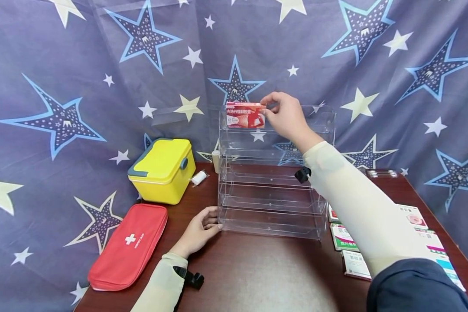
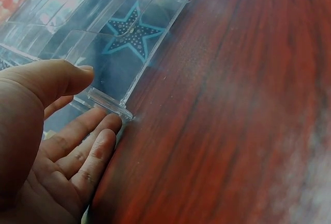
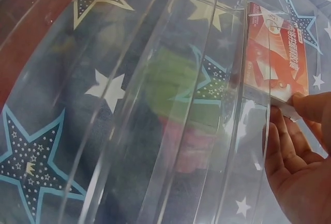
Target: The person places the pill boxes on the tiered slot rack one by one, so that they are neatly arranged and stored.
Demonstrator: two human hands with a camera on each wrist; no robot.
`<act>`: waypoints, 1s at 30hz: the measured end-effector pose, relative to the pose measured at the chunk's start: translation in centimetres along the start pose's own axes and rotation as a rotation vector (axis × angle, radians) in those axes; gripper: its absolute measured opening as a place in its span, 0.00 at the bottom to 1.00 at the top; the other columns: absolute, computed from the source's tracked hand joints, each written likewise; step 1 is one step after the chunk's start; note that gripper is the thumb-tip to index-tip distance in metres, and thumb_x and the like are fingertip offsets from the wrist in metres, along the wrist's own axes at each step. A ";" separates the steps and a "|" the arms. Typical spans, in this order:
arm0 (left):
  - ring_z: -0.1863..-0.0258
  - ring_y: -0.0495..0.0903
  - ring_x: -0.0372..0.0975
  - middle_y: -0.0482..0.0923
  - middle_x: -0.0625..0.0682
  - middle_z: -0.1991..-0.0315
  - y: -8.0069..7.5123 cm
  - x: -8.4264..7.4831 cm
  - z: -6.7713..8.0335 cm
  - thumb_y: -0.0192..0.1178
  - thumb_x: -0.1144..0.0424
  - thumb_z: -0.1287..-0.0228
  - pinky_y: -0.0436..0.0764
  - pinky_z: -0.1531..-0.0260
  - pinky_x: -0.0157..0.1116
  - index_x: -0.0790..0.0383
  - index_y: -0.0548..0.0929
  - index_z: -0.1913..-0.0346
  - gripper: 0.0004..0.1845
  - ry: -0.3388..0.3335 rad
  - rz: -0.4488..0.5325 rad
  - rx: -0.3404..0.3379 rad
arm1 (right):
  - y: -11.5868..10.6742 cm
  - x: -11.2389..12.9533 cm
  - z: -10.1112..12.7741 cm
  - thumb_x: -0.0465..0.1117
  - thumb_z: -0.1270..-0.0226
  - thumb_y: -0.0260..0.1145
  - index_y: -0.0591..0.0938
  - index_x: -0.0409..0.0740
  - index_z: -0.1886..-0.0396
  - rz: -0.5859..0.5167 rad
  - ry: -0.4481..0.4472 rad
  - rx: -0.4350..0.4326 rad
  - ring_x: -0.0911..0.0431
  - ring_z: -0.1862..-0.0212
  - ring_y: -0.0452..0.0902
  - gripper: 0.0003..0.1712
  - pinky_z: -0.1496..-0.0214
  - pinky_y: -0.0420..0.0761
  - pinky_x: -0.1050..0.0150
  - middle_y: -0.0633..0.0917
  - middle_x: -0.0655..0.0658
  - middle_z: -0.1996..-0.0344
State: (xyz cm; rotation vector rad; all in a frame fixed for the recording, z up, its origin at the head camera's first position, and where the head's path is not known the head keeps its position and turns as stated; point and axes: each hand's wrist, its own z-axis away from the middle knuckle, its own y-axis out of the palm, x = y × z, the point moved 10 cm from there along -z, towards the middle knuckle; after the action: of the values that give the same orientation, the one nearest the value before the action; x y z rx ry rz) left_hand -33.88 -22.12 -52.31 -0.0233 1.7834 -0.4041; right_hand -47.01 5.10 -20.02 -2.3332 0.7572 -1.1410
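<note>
A clear plastic tiered rack [image 1: 271, 227] stands on the table. My right hand [image 1: 286, 115] pinches the right end of a red and white medicine box [image 1: 245, 116] at the rack's top tier, near its left side. In the right wrist view, the medicine box [image 3: 276, 53] stands behind a clear tier panel, its end between thumb and fingers. My left hand [image 1: 198, 229] is at the rack's lower left corner. In the left wrist view, relaxed fingers of the left hand [image 2: 62, 157] touch the rack's bottom edge [image 2: 108, 102], the thumb lying above it.
Left of the rack are a yellow lidded case [image 1: 161, 169], a red first-aid pouch [image 1: 130, 247] and a small white wrapped roll [image 1: 198, 178]. Several medicine boxes [image 1: 355, 263] lie at the right, partly behind my right arm. A starry curtain [image 1: 171, 26] hangs behind the table.
</note>
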 end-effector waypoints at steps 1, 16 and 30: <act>0.44 0.83 0.53 0.82 0.63 0.43 0.0 0.0 0.0 0.71 0.71 0.33 0.83 0.44 0.37 0.63 0.75 0.32 0.28 0.000 0.000 -0.002 | 0.0 0.1 0.0 0.41 0.27 0.72 0.88 0.51 0.49 0.002 -0.001 0.003 0.57 0.62 0.81 0.10 0.62 0.79 0.61 0.87 0.48 0.53; 0.47 0.84 0.49 0.83 0.59 0.44 0.2 0.0 0.1 0.71 0.70 0.33 0.83 0.45 0.37 0.61 0.76 0.33 0.27 -0.015 -0.006 0.003 | 0.6 0.0 0.4 0.40 0.26 0.71 0.86 0.48 0.46 -0.013 -0.011 0.045 0.55 0.58 0.82 0.12 0.56 0.83 0.59 0.82 0.46 0.51; 0.45 0.83 0.54 0.81 0.65 0.43 0.3 -0.4 0.1 0.70 0.73 0.33 0.83 0.45 0.38 0.65 0.75 0.32 0.29 0.016 0.012 0.007 | -5.8 -1.3 2.6 0.39 0.30 0.73 0.87 0.44 0.45 -0.166 -0.011 -0.090 0.59 0.58 0.87 0.15 0.60 0.83 0.66 0.90 0.44 0.52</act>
State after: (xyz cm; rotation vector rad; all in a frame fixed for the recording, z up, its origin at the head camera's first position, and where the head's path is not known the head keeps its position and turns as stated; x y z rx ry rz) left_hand -33.59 -21.75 -52.03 -0.0038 1.7969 -0.4031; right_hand -43.93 10.72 -18.82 -2.5143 0.6329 -1.1845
